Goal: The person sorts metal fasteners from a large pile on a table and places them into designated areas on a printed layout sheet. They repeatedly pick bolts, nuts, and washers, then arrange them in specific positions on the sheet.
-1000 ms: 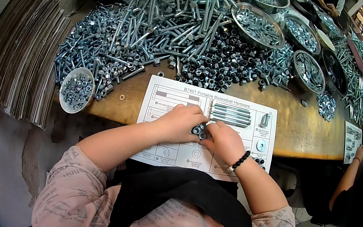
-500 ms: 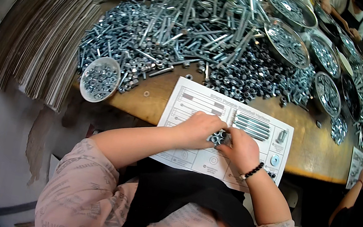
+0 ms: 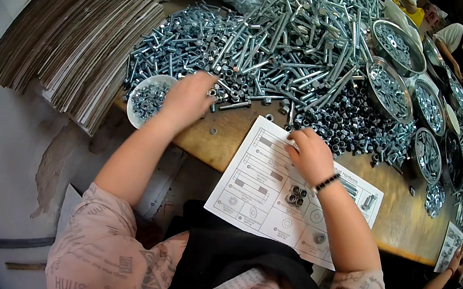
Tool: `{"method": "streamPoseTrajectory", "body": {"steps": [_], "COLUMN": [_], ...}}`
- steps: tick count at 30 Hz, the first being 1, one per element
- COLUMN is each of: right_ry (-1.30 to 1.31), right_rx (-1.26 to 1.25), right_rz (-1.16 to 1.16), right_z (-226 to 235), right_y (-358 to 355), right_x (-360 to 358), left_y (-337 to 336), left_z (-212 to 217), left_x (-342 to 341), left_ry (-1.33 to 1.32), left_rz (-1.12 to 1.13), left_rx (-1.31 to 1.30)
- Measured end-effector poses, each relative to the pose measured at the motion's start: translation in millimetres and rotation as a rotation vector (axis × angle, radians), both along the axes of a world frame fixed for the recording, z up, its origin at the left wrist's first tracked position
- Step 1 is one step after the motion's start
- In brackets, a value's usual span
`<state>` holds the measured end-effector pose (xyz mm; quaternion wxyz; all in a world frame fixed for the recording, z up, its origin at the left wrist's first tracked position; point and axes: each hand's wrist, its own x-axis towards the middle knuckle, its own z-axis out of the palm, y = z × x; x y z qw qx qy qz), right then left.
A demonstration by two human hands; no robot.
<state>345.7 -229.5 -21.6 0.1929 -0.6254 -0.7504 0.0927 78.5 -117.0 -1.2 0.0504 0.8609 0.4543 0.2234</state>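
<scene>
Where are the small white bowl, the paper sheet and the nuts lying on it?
bowl (image 3: 136, 118), head view, lower left rim.
sheet (image 3: 248, 188), head view, bare left part.
nuts (image 3: 295, 196), head view, middle of the cluster.

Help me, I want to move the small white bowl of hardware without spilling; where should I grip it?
Grip the small white bowl by its bare rim on the table-edge side, coming from above. It sits upright and full by the left hand; the far rim is crowded by the bolt pile.

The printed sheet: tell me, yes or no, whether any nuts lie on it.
Yes, a small cluster of nuts sits on the printed sheet, just below the right hand.
</scene>
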Motion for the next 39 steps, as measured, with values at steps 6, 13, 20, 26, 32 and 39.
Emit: {"method": "streamPoseTrajectory", "body": {"steps": [6, 13, 20, 26, 32, 39], "right_ry": [-0.022, -0.225, -0.253, -0.106, 0.032, -0.022], "right_rx": [0.065, -0.049, -0.072, -0.019, -0.128, -0.078], "right_rz": [0.124, 0.048, 0.006, 0.090, 0.166, 0.112], "right_z": [-19.2, -21.5, -29.1, 1.6, 5.7, -5.4], "right_y": [73.9, 99.1, 105.6, 57.1, -49.4, -92.2], "right_x": [-58.9, -84.5, -78.8, -63.6, -40.5, -43.4], "left_y": [55.5, 52.9, 37.0, -11.2, -73.2, -98.0], "left_z": [-11.9, -27.6, -3.3, 14.7, -17.0, -36.0], "left_x": [-8.1, 15.6, 16.5, 10.7, 26.4, 33.8], "left_ry": [0.350, 0.514, 0.371, -0.207, -0.216, -0.115], "left_rz": [-0.214, -0.180, 0.042, 0.045, -0.263, -0.515], "left_rx": [0.179, 0.257, 0.176, -0.246, -0.346, -0.259]}}
